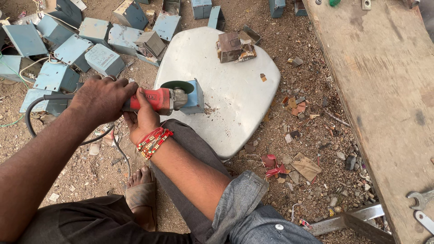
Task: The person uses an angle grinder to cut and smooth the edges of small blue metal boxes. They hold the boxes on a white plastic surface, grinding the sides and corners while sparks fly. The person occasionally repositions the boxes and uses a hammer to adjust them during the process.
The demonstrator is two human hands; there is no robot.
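Note:
A red angle grinder (158, 99) lies across the left edge of a dented grey metal sheet (235, 99). Its dark guard and disc (177, 86) rest against a small light-blue metal box (195, 97). My left hand (103, 97) grips the rear of the grinder where the black cable (34, 110) enters. My right hand (143, 118), with red bead bracelets at the wrist, holds the red body from below. A rusty opened box (235, 46) sits at the sheet's far end.
Several light-blue metal boxes (72, 49) are piled on the dirt at the upper left. A wooden plank bench (384, 99) runs along the right, with spanners (421, 199) on it. Scrap bits (298, 162) litter the ground. My sandalled foot (141, 190) is below.

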